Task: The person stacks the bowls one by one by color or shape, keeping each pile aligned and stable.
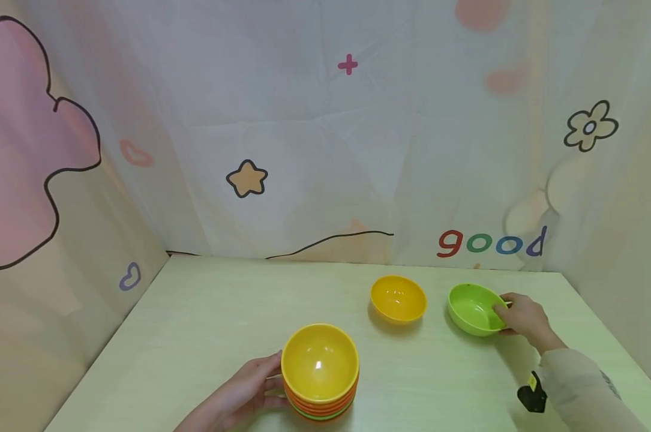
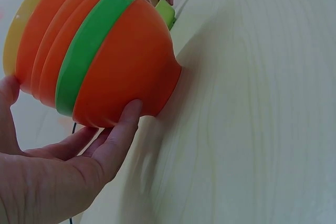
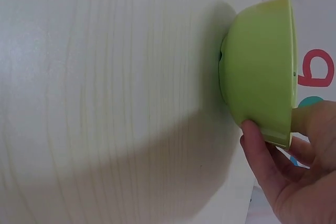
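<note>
Near the table's front stands a stack of bowls (image 1: 320,366), a yellow bowl on top and orange and green ones beneath. My left hand (image 1: 252,384) touches the stack's left side. In the left wrist view, the thumb meets the upper bowls and a fingertip rests on the lowest orange bowl (image 2: 131,56). At the right, my right hand (image 1: 527,321) pinches the rim of a light green bowl (image 1: 473,309), thumb inside and fingers outside. The right wrist view shows this green bowl (image 3: 262,66) from the side, its base close to the tabletop.
A yellow-orange bowl (image 1: 398,300) sits between the stack and the green bowl, farther back. The pale wooden table (image 1: 222,312) meets a printed cloth backdrop (image 1: 303,120) behind. A small black object (image 1: 533,396) is beside the right sleeve.
</note>
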Tool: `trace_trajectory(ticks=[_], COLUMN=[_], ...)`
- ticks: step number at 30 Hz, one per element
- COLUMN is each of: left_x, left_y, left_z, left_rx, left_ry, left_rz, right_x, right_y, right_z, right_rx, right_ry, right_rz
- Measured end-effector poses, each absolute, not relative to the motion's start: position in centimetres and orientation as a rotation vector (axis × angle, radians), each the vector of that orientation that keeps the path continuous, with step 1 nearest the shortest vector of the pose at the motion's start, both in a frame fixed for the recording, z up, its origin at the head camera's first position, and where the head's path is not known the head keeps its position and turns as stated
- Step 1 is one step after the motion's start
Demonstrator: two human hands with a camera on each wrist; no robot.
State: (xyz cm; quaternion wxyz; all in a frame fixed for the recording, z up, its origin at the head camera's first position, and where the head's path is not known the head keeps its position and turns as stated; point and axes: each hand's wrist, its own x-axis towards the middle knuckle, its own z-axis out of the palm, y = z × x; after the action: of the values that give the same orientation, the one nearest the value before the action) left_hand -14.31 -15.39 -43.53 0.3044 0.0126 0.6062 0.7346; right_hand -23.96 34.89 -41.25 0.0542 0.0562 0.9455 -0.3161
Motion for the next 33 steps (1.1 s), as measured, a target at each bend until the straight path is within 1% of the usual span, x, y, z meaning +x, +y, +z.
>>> trace_trajectory(ticks=[21,33], left_x=[-14.20,-14.18], left_y=[-15.44,-15.41], left_z=[-43.53,-43.38], left_rx=[0.079,0.064], left_ry=[1.589,1.596], left_rz=[1.963,1.956], right_x=[-24.14,-24.08], right_y=[34.67,34.68], right_z=[-41.20,-41.20], right_rx=[0.196,0.215], right_ry=[2.945,2.945], right_rz=[-0.909,-0.899])
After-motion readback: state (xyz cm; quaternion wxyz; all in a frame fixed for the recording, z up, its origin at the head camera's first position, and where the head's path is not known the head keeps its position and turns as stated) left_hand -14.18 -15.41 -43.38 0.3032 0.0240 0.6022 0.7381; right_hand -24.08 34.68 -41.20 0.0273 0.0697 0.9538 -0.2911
